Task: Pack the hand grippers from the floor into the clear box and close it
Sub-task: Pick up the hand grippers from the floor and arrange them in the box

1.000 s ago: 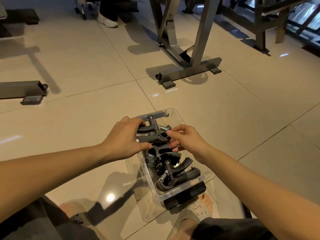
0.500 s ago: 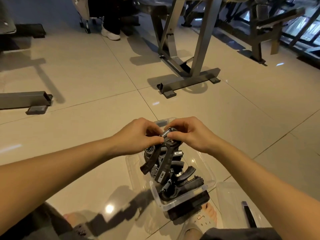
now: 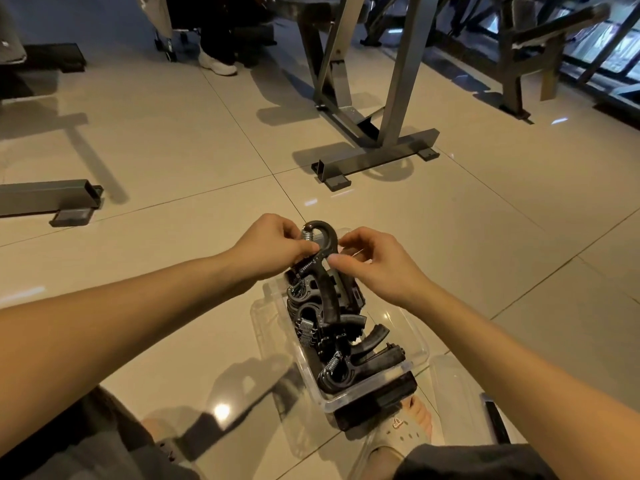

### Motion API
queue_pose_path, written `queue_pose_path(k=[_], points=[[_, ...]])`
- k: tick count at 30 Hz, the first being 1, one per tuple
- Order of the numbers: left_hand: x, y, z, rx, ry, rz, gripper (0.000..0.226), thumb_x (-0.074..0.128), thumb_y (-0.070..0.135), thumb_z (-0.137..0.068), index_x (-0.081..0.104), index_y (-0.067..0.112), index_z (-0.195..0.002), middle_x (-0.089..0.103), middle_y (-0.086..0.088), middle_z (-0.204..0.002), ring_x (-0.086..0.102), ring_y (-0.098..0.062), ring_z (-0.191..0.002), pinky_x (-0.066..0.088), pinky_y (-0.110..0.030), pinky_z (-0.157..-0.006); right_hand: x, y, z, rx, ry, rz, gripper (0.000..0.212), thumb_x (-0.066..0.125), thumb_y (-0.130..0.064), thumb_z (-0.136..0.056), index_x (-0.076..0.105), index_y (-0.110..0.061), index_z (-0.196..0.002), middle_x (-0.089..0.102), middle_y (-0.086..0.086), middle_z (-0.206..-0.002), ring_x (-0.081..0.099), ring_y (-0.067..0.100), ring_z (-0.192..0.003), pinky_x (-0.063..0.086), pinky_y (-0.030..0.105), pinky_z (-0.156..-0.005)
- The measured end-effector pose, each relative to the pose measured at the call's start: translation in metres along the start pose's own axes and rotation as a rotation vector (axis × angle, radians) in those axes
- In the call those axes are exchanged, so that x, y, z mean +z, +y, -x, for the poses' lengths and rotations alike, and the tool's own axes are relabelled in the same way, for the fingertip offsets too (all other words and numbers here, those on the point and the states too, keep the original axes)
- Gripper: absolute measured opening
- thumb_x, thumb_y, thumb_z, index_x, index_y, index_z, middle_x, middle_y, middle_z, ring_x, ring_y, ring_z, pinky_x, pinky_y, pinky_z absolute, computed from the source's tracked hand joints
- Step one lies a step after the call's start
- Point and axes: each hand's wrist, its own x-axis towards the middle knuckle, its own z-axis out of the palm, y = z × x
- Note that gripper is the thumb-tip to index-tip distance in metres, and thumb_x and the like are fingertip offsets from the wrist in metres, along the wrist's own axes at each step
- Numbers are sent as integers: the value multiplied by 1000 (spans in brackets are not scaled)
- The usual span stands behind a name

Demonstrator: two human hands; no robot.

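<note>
A clear plastic box (image 3: 417,348) stands on the tiled floor between my knees, holding several black hand grippers (image 3: 360,362) with steel springs. Above its far end I hold one black hand gripper (image 3: 325,271) upright, handles pointing down into the box. My left hand (image 3: 273,247) pinches its top beside the spring. My right hand (image 3: 377,265) pinches the curved head from the other side with thumb and fingertips. The clear lid (image 3: 460,400) lies on the floor to the right of the box, partly hidden by my right forearm.
A grey metal frame foot (image 3: 374,161) of gym equipment stands ahead on the floor. Another metal bar (image 3: 48,199) lies at the left. Another person's white shoe (image 3: 218,64) shows at the back. My sandalled foot (image 3: 398,434) sits just below the box.
The hand gripper has been lifted out of the box's far end and turned upright, its hooked head now on top. Both hands rose with it; the camera tilted up slightly.
</note>
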Motion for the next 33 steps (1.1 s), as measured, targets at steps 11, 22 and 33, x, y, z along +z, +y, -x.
queue_pose_path(k=[11, 22, 33], points=[[14, -24, -6, -177, -142, 205, 13, 74, 18, -89, 66, 9, -88, 74, -8, -74, 68, -15, -66, 53, -34, -78, -6, 10, -12, -223, -60, 737, 54, 75, -42, -78, 59, -26, -126, 59, -14, -116, 59, 15, -92, 48, 32, -72], [22, -108, -21, 55, -358, -1036, 114, 76, 73, -65, 36, 6, -149, 28, -16, -161, 33, -33, -143, 35, -42, -115, 38, 66, -46, -184, -453, 1095, 53, 70, -25, -80, 57, -16, -131, 47, 4, -126, 53, 25, -108, 54, 38, -79], [20, -119, -24, 104, -300, -940, 113, 77, 75, -59, 43, 0, -138, 25, -18, -160, 25, -31, -148, 29, -35, -118, 62, 91, -61, -200, -645, 1109, 65, 67, -16, -88, 44, -18, -148, 47, 3, -137, 52, 26, -119, 49, 38, -94]])
